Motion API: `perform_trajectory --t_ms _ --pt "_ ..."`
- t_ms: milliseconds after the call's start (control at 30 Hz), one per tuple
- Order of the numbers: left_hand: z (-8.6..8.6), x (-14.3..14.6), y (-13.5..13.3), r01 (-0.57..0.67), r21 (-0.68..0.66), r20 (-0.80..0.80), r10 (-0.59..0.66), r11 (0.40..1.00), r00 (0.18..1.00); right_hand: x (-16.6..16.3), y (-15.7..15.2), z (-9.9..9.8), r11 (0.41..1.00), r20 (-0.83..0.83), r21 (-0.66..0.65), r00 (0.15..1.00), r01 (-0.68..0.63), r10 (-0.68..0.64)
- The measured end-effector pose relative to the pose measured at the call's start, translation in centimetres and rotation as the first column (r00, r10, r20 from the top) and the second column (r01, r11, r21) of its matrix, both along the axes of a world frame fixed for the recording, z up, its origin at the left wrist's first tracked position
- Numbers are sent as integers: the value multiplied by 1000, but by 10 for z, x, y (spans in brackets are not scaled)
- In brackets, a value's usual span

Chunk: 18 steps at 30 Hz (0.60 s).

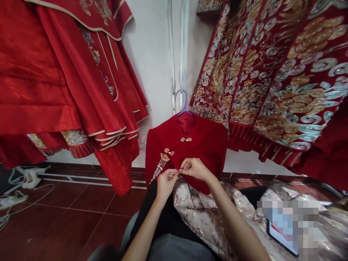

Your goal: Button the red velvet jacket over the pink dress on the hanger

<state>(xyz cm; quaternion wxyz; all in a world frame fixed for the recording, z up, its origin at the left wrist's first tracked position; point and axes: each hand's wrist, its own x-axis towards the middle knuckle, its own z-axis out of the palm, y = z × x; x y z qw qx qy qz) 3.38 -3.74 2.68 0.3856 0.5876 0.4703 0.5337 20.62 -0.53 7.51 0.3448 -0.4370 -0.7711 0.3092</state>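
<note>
Your forearms (236,224), nearest the head camera, reach from the bottom edge to the red jacket (209,152) at centre. Its upper clasp (186,139) looks fastened; the lower clasp (179,171), pinched narrowly by your left hand (167,182) and right hand (196,169), seems unfinished, though whether it's joined is unclear. The jacket extends above both hands.

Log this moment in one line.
left hand: pinched at small fastening; right hand: pinched at same fastening; red jacket: on purple hanger; tasselled ornament: on jacket front
</note>
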Motion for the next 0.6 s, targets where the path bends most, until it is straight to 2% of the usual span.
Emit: perform_trajectory --t_ms 100,200,333,467,533,600 --pt "1 -4 1 12 53 -97 -7 999 995 -2 0 -4 999 40 17 999 33 -34" --pt "2 -12 4 36 63 -196 -23 997 980 1 0 -4 999 112 -29 993 43 -40" --pt "7 -28 7 9 62 -231 5 998 973 21 -4 9 994 112 -84 992 63 -53" --pt "13 -31 5 -25 163 -266 68 986 962 39 -10 26 988 81 -56 987 145 -140" --pt "16 -26 3 2 211 -348 73 978 935 39 -13 27 987 89 -112 990 116 -106" --pt "19 -20 1 -3 244 -435 113 970 893 32 -13 23 972 88 -226 995 61 -42"
